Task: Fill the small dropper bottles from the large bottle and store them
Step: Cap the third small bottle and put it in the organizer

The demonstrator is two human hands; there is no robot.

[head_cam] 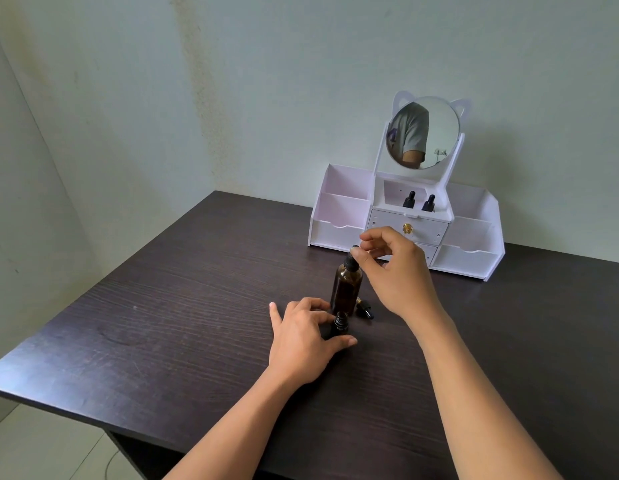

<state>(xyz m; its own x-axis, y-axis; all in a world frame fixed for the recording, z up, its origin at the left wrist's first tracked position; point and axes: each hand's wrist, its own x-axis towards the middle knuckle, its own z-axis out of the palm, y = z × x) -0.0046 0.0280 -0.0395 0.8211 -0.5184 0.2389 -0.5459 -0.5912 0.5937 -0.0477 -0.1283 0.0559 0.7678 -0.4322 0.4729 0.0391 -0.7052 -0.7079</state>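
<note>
centrally, a large amber bottle (346,289) stood on the dark surface (162,306). the right hand (394,271) pinched its dropper top (350,260); the left hand (301,337) gripped a small open bottle (340,324) at its 6 o'clock. two capped dropper bottles (409,199) sat in a white organizer (335,233) at 12 o'clock.

Dark wood table (162,323) w/ grain lines, a bit shiny. Brown see-thru big bottle (346,289), glass or plastic, smooth & glossy; its dropper top (350,262) looks like black matt rubber. The small bottle (341,323) is dark & shiny. White organizer (339,233) is smooth plastic or board, w/ 1 shiny gold knob (407,229) & a glossy mirror (439,133).
</note>
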